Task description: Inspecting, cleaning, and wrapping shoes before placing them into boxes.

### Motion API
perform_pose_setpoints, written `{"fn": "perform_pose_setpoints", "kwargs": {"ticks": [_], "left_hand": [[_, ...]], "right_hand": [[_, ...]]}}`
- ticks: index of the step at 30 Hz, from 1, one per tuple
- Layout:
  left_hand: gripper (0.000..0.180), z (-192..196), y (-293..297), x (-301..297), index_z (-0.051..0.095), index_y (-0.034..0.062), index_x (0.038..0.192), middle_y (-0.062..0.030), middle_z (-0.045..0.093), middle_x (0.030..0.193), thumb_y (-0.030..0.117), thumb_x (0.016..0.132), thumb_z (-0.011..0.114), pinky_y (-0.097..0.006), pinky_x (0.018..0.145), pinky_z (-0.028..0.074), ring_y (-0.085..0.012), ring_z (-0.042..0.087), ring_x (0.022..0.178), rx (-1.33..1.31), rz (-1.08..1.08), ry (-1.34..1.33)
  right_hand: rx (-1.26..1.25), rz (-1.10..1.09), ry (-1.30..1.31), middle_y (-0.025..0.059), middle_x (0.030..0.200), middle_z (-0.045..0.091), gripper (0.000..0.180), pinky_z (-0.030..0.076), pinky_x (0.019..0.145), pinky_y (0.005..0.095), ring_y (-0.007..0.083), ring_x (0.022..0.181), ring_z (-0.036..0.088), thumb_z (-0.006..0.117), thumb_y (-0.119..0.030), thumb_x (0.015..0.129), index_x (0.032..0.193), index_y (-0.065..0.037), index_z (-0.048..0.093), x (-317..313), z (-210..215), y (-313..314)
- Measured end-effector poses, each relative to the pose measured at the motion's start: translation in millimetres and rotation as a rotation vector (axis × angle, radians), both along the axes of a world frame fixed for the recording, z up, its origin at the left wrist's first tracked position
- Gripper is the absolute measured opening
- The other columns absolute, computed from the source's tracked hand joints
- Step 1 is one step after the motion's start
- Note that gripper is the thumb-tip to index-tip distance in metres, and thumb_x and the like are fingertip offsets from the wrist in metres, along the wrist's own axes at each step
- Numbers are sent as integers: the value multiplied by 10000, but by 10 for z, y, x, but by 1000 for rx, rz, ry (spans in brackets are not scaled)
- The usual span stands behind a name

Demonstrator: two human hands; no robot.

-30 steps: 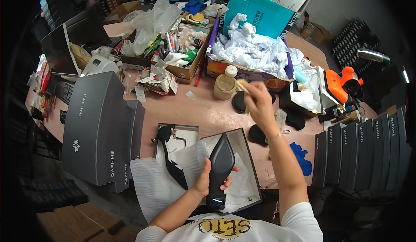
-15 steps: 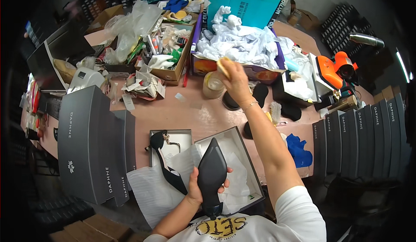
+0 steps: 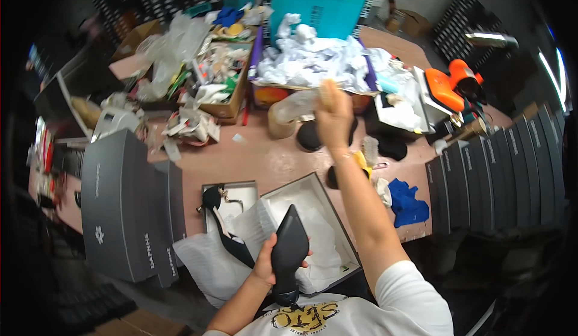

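Note:
My left hand (image 3: pixel 264 265) is wrapped round a black pointed-toe shoe (image 3: pixel 290 245), its sole facing up. Under it lies an open shoe box (image 3: pixel 313 182) lined with white tissue paper (image 3: pixel 325 233). The matching black shoe (image 3: pixel 232 239), with an ornamented strap, rests on tissue beside the grey box lid (image 3: pixel 250 186). Stretched forward, my right hand (image 3: pixel 335 122) is closed on a small yellowish sponge (image 3: pixel 327 92), blurred by motion. Just left of that hand stands a beige jar (image 3: pixel 280 127); a whitish translucent piece (image 3: pixel 295 105) shows at its mouth, its kind unclear.
Grey shoe boxes stand upright at left (image 3: pixel 114 203) and right (image 3: pixel 500 173). Behind the jar is a carton of crumpled white paper (image 3: pixel 313 59), with a cluttered box (image 3: pixel 226 110) to its left. A blue cloth (image 3: pixel 409 203) and an orange tool (image 3: pixel 445 89) lie at right.
My right hand has lifted the sponge off the jar's mouth and moved slightly right. The shoe in my left hand sits a little lower in view. The whole view has shifted slightly.

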State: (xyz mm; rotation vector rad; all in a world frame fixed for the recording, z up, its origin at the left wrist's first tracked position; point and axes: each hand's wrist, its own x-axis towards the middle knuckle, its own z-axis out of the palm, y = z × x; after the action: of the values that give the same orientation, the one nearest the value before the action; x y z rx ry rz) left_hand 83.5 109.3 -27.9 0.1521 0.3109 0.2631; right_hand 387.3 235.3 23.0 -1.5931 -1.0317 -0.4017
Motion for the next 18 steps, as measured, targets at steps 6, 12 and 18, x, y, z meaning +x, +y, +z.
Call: {"fn": "perform_pose_setpoints", "kwargs": {"ticks": [6,12,18], "left_hand": [[688,79,48,-164,429,-30,1311,-256,555,1163,525,903,457,-480,779,565,-392,622,959,30,-24,151],[686,27,-239,-336,481,-80,1226,-272,574,1131,513,882,443,-461,830,547,-398,629,931,27,70,279],[609,241,-506,-317,357,21,1408,-190,482,1347,374,918,438,-423,889,529,-309,594,1073,191,124,173]], "right_hand": [[-274,93,-84,176,1090,511,274,479,818,455,362,920,565,593,-230,879,1149,-183,591,-323,-211,491],[-239,436,162,190,974,588,263,472,777,407,321,890,594,541,-199,944,1119,-5,576,-869,-255,-1026],[-404,346,460,124,801,609,128,479,629,290,215,721,624,641,-108,872,953,-13,615,-1369,-9,-2577]]}}
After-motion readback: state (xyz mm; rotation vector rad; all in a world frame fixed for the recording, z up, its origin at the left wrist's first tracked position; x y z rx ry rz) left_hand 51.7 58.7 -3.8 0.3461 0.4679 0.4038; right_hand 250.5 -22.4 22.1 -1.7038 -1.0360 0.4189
